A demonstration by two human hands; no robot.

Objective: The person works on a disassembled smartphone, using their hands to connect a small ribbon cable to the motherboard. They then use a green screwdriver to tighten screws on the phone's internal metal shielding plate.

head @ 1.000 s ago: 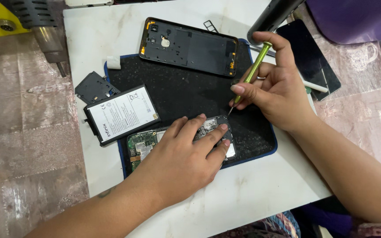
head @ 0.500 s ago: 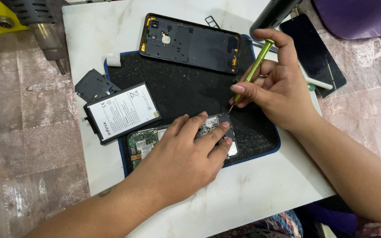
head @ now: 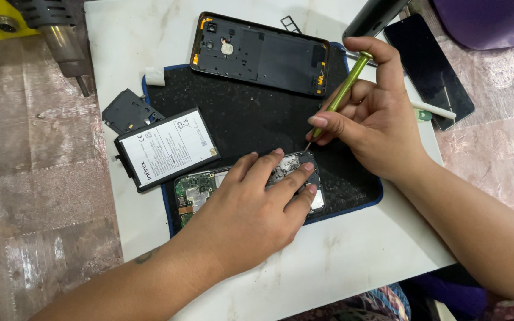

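Both hands are working on an opened phone [head: 251, 178] lying on a black mat [head: 251, 113]. Left hand [head: 251, 208] is pressing flat, fingers spread, on it; right hand [head: 376, 128] is gripping a green screwdriver [head: 339, 98], tip at the phone's edge. A battery [head: 166, 148] is lying just left.

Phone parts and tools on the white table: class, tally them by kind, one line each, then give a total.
Opened phone body under the left hand: 1
Back cover: 1
Battery: 1
Small black plastic cover: 1
Dark screen panel: 1
Green screwdriver in the right hand: 1
White stick tool: 1
Black work mat: 1
Total: 8
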